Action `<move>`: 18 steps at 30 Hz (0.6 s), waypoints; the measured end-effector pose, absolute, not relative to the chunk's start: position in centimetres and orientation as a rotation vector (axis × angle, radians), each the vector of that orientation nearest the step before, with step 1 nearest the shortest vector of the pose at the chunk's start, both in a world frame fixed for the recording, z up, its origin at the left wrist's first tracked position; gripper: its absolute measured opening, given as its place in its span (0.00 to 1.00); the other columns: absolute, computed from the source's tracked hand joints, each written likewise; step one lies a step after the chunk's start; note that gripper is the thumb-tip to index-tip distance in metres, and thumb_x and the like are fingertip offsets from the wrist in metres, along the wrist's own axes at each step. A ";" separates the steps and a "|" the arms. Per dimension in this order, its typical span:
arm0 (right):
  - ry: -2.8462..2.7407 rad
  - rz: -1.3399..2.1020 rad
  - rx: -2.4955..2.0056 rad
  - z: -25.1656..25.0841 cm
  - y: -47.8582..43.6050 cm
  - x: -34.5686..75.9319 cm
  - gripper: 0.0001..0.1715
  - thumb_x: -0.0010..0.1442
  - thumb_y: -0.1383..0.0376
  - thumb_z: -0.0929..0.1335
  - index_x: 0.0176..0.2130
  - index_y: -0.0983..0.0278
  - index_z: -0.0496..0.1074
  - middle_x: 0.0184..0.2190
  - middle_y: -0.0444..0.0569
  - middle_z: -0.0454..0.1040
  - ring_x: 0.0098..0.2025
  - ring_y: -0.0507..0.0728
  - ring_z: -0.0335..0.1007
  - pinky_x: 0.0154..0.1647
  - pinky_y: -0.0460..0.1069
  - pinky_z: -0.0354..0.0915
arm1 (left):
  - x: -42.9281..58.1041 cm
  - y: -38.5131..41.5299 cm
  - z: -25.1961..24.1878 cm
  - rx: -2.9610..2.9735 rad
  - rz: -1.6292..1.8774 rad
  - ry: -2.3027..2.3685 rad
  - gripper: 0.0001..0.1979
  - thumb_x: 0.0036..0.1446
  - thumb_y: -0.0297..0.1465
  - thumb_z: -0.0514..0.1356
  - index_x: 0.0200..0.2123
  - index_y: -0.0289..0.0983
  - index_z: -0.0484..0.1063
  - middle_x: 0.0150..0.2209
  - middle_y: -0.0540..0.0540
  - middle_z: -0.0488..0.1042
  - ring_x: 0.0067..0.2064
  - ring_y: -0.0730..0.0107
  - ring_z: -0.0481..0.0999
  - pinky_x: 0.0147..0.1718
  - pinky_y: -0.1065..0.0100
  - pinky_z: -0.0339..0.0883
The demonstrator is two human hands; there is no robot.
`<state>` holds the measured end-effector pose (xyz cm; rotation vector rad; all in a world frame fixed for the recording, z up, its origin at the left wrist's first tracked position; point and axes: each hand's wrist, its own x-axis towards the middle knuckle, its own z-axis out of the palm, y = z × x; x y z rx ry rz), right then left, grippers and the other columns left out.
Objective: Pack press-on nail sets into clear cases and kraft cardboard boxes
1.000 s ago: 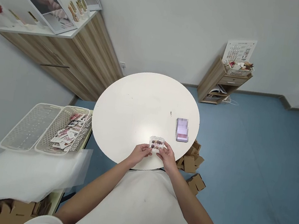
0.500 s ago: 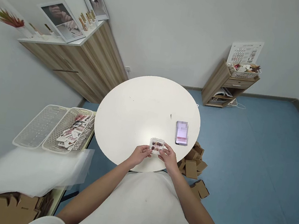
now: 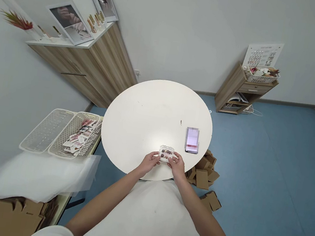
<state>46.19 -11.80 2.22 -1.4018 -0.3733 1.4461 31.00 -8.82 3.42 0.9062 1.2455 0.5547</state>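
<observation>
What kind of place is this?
Probably a press-on nail workshop: left hand and right hand hold a clear case of false nails, framed manicure photos stand on the cabinet, a basket holds packaged nail sets.

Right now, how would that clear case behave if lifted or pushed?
The clear case looks like thin plastic: probably stiff and light, as the left hand and right hand pinch its ends. Flat and low, it would likely slide on the smooth table, not roll.

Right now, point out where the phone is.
In the head view the phone lies near the right edge of the round white table, just right of the clear case held by the left hand and right hand.
</observation>
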 end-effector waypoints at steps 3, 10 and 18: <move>-0.348 1.431 -1.404 2.2 -11.9 46.4 0.29 0.41 0.61 0.71 0.43 0.59 0.63 0.34 0.46 0.71 0.36 0.55 0.69 0.36 0.51 0.66 | 30.5 -9.0 4.0 0.919 0.579 1.301 0.23 0.46 0.44 0.59 0.45 0.38 0.67 0.43 0.41 0.72 0.41 0.65 0.72 0.38 0.67 0.60; -0.421 1.399 -1.406 2.8 -11.6 46.0 0.26 0.42 0.60 0.71 0.43 0.58 0.65 0.38 0.46 0.66 0.37 0.54 0.67 0.36 0.50 0.67 | 29.5 -9.1 5.0 1.070 0.730 1.358 0.19 0.45 0.39 0.61 0.41 0.38 0.71 0.46 0.42 0.71 0.44 0.64 0.70 0.44 0.65 0.60; -0.562 1.366 -1.449 2.9 -11.2 44.0 0.27 0.43 0.58 0.70 0.43 0.58 0.61 0.38 0.44 0.62 0.35 0.52 0.67 0.38 0.51 0.66 | 29.0 -9.3 4.7 1.089 0.761 1.336 0.22 0.48 0.36 0.60 0.48 0.39 0.67 0.47 0.43 0.69 0.42 0.67 0.69 0.43 0.64 0.63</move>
